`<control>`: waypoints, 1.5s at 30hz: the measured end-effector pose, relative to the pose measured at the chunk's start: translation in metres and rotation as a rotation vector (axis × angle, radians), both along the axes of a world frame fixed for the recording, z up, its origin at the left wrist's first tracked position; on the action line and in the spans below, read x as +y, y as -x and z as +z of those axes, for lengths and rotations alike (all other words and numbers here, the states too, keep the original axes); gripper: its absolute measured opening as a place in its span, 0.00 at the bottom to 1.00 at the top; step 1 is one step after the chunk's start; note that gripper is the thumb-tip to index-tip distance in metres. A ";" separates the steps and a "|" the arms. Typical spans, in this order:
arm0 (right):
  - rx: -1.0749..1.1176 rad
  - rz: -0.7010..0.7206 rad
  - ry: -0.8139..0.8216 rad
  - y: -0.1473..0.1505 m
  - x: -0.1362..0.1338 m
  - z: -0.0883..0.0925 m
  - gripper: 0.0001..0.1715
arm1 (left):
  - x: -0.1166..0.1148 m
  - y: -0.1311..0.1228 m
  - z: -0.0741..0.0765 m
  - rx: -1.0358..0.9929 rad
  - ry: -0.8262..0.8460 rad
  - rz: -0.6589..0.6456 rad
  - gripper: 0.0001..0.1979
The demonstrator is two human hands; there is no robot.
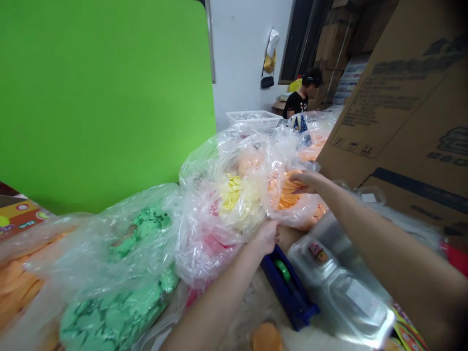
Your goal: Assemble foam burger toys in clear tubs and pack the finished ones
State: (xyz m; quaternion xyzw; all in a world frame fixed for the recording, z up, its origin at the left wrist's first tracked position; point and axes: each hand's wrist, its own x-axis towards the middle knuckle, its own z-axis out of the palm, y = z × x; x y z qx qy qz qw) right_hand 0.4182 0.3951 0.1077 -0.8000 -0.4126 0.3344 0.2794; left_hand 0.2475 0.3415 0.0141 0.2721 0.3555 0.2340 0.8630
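Note:
My right hand (307, 181) reaches into a clear plastic bag (268, 207) of flat orange pieces (287, 197). Its thumb and fingers close around some of these pieces. Lower down, my left hand (268, 237) has its fingers curled at the bag's near edge, apparently gripping the film; the fingertips are partly hidden. Just below it lies a blue tape dispenser (292, 292) with a green roll (282, 269). Left of the orange pieces, yellow pieces (232, 192) and pink pieces (215, 241) show through crumpled plastic.
Green pieces (109, 317) in plastic lie at the left, beside more orange pieces (22, 278). Clear plastic containers (351, 292) sit at the right. A green panel (106, 97) and a big cardboard box (398, 107) flank the table. Behind are a white basket (252, 116) and another person (297, 103).

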 end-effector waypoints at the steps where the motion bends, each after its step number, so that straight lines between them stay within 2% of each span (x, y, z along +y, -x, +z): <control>1: 0.077 -0.019 -0.036 0.001 -0.009 0.007 0.18 | -0.008 0.011 0.008 0.028 -0.048 0.010 0.10; 4: 0.298 -0.036 -0.145 0.011 -0.053 0.022 0.16 | -0.030 0.048 0.037 0.051 -0.198 0.037 0.09; 7: 0.484 -0.015 -0.233 0.041 -0.113 0.025 0.11 | -0.053 0.087 0.062 0.030 -0.321 0.066 0.07; 9: 0.599 0.014 -0.264 0.070 -0.152 0.018 0.13 | -0.070 0.110 0.071 0.046 -0.429 0.077 0.11; 12: 0.829 0.057 -0.321 0.118 -0.195 -0.001 0.19 | -0.099 0.137 0.073 0.108 -0.557 0.035 0.16; 14: 1.116 0.027 -0.375 0.149 -0.212 -0.018 0.22 | -0.117 0.150 0.069 0.154 -0.602 0.030 0.13; 16: 1.345 -0.089 -0.394 0.173 -0.221 -0.034 0.23 | -0.132 0.160 0.062 0.214 -0.636 0.105 0.10; 20: 1.441 -0.308 -0.344 0.202 -0.233 -0.060 0.22 | -0.157 0.175 0.040 0.245 -0.556 0.315 0.07; 23: 1.431 -0.371 -0.356 0.204 -0.244 -0.066 0.20 | -0.173 0.177 0.024 0.084 -0.346 0.387 0.07; 26: 1.431 -0.408 -0.382 0.194 -0.259 -0.064 0.15 | -0.183 0.174 0.014 -0.031 -0.150 0.394 0.07; 28: 1.430 -0.444 -0.414 0.181 -0.269 -0.061 0.14 | -0.187 0.173 0.011 -0.036 -0.107 0.365 0.07; 30: 1.408 -0.495 -0.464 0.165 -0.280 -0.059 0.15 | -0.192 0.175 0.010 0.028 -0.137 0.309 0.08; 32: 1.364 -0.540 -0.521 0.149 -0.291 -0.061 0.17 | -0.201 0.177 0.009 0.150 -0.213 0.178 0.08; 35: 1.307 -0.571 -0.565 0.128 -0.308 -0.067 0.21 | -0.219 0.173 0.004 0.310 -0.379 -0.122 0.08; 36: 1.297 -0.578 -0.564 0.123 -0.314 -0.070 0.22 | -0.225 0.168 0.001 0.357 -0.464 -0.216 0.07; 38: 1.293 -0.608 -0.533 0.118 -0.323 -0.075 0.21 | -0.236 0.155 -0.007 0.537 -0.740 -0.353 0.07; 41: 1.306 -0.658 -0.484 0.115 -0.331 -0.080 0.21 | -0.245 0.133 -0.026 0.865 -1.124 -0.399 0.08; 45: 1.300 -0.616 -0.471 0.117 -0.335 -0.083 0.23 | -0.252 0.119 -0.047 1.009 -1.344 -0.376 0.13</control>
